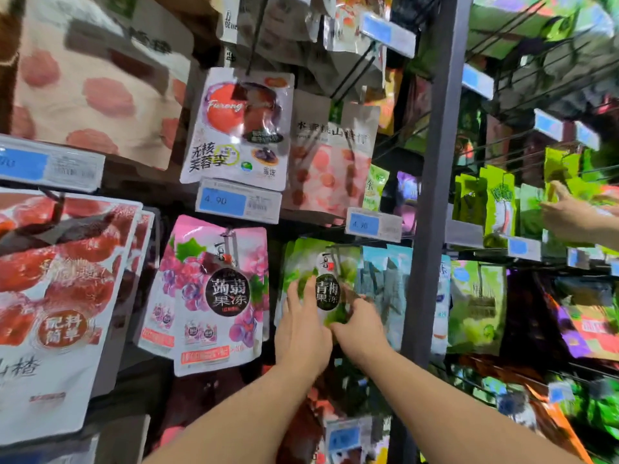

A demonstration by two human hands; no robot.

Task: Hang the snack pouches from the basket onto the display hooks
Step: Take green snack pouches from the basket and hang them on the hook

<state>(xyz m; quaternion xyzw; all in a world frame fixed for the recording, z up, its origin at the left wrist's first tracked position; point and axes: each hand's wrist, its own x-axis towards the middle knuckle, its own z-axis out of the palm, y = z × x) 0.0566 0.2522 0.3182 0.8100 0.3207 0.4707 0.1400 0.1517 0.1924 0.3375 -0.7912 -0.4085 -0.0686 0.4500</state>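
Both your grips are on one green pouch [330, 289], the front of its stack in the lower row, just left of the grey post [432, 195].

- Left grip [301, 326]: wide, fingers straight and flat on the pouch's left half.
- Right grip [360, 324]: on the pouch's lower right, thumb pointing at the left grip and almost touching it. Its fingers are blurred, so I can't tell whether it pinches the pouch or only touches it.
- The pouch top sits under the rail, below the right 4.90 tag [373, 225]. A dark hook wire crosses the top; I can't tell if it's threaded through.
- More green pouches sit behind it, with edges showing on the left. Count unclear.

Same row:
- Pink pouches [217, 296] to the left: two, one behind the other.
- Teal pouches [385, 289] to the right: at least two.
- Red pouches [60, 296] at far left: at least two stacked.

Row above:
- One plum pouch [237, 128], with the left 4.90 tag [237, 200] just under it.
- One peach pouch [331, 162] beside it.

Past the post, a third hand [569, 212], another person's, is at the lime pouches [499, 202] with fingers straight.
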